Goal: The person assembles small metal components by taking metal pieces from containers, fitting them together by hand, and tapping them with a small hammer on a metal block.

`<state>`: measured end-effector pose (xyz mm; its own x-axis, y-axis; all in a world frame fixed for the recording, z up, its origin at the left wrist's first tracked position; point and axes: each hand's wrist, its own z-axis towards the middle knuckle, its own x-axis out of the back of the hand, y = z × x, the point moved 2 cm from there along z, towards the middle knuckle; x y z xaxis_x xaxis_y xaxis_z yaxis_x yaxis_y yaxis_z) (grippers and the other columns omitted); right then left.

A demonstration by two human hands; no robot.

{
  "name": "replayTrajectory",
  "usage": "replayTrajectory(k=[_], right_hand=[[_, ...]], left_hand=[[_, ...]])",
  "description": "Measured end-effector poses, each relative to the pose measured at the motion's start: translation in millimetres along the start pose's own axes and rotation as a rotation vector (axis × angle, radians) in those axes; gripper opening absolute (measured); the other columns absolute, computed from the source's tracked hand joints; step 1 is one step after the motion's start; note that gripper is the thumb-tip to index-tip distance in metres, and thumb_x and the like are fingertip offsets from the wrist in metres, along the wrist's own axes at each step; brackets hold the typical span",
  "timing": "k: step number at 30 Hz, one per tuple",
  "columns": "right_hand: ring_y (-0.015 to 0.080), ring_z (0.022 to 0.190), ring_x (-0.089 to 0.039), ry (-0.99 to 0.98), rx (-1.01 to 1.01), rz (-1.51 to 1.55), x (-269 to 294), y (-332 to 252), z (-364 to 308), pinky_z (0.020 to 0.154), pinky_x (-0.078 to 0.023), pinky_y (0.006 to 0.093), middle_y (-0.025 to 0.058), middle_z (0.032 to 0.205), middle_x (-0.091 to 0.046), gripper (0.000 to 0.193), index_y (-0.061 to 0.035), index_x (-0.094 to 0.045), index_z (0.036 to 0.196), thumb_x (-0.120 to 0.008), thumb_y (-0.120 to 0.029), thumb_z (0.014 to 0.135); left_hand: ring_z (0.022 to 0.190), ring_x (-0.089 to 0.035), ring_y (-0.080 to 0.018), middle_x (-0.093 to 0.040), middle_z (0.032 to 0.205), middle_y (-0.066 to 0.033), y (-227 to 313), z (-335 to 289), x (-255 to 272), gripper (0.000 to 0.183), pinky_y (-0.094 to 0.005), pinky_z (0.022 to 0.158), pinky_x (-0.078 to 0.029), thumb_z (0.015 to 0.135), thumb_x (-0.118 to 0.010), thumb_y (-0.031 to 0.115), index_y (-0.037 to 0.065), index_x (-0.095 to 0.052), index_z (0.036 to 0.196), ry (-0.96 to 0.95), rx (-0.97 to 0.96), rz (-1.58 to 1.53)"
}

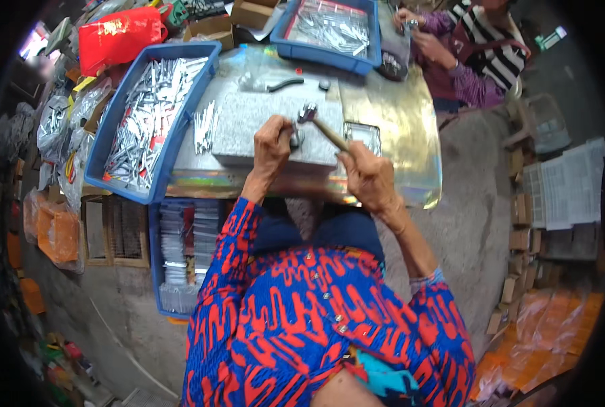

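My right hand (370, 178) is closed round the wooden handle of a hammer (329, 135). The metal hammer head (307, 112) is over a grey block (248, 115), just right of my left hand. My left hand (272, 144) is closed in a pinch above the near part of the block. What its fingers hold is hidden; a small dark rounded piece (296, 139) shows beside them. Left of that hand, several slim silvery metal pieces (206, 129) lie in a row. Pliers with dark handles (285, 85) and a small dark round piece (324, 85) lie farther back.
A blue tray (93, 163) of metal parts flanks the block on the left; another blue tray (323, 60) stands at the back. Below the table's left side is a blue crate (156, 264) of stacked pieces. A co-worker (475, 61) sits at the far right, handling a small object.
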<state>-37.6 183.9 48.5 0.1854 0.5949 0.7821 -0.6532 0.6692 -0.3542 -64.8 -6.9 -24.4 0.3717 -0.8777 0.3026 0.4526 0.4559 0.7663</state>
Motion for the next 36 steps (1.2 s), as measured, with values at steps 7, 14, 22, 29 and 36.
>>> replayTrajectory(k=[7, 14, 22, 29, 36], right_hand=[[0.0172, 0.037, -0.046, 0.074, -0.273, 0.393, -15.2, 23.9, -14.9, 0.034, -0.034, 0.0292, 0.0073, 0.050, -0.047, 0.022, -0.0027, -0.046, 0.080, -0.049, -0.022, 0.090], [0.0038, 0.038, -0.040, -0.158, -0.943, 1.287, -52.4, 23.5, -45.1, 0.030, -0.032, 0.0179, -0.0001, 0.055, -0.045, 0.035, -0.0017, -0.049, 0.080, -0.043, -0.034, 0.092], [0.0379, 0.052, -0.053, -0.323, -0.373, 0.282, -49.4, 32.1, -38.9, 0.049, -0.042, 0.0431, 0.0219, 0.056, -0.051, 0.041, 0.0015, -0.045, 0.077, -0.044, -0.038, 0.090], [0.0261, 0.048, -0.053, -0.324, -0.639, 0.652, -50.8, 24.1, -40.4, 0.046, -0.042, 0.0386, 0.0152, 0.058, -0.050, 0.033, 0.0013, -0.043, 0.080, -0.047, -0.030, 0.089], [0.0204, 0.042, -0.053, -0.012, -0.630, 0.740, -60.5, 20.9, -50.8, 0.036, -0.037, 0.0361, 0.0116, 0.054, -0.050, 0.019, -0.0012, -0.041, 0.083, -0.049, -0.018, 0.087]], left_hand=[[0.065, -0.058, -0.0147, -0.056, 0.067, -0.0084, -3.9, 1.9, -0.4, 0.005, -0.0261, 0.056, -0.044, 0.080, -0.055, -0.001, 0.000, -0.051, 0.077, 0.003, 0.025, -0.018], [0.067, -0.061, -0.0211, -0.058, 0.072, -0.0109, 3.3, 5.2, -0.4, 0.004, -0.0290, 0.057, -0.046, 0.080, -0.053, -0.003, 0.000, -0.051, 0.079, -0.037, -0.037, 0.093], [0.061, -0.056, -0.0314, -0.054, 0.069, -0.0144, 1.9, 4.6, -2.2, 0.010, -0.0351, 0.052, -0.045, 0.075, -0.051, -0.007, 0.001, -0.048, 0.081, -0.019, -0.214, 0.277], [0.061, -0.054, -0.0330, -0.050, 0.070, -0.0147, -2.1, 4.5, -2.8, 0.012, -0.0381, 0.052, -0.043, 0.073, -0.054, -0.003, 0.002, -0.046, 0.079, -0.030, -0.213, 0.299], [0.061, -0.055, -0.0328, -0.050, 0.070, -0.0149, 1.3, 5.4, -3.1, 0.013, -0.0380, 0.051, -0.043, 0.072, -0.054, -0.004, 0.001, -0.045, 0.081, -0.032, -0.269, 0.311]])
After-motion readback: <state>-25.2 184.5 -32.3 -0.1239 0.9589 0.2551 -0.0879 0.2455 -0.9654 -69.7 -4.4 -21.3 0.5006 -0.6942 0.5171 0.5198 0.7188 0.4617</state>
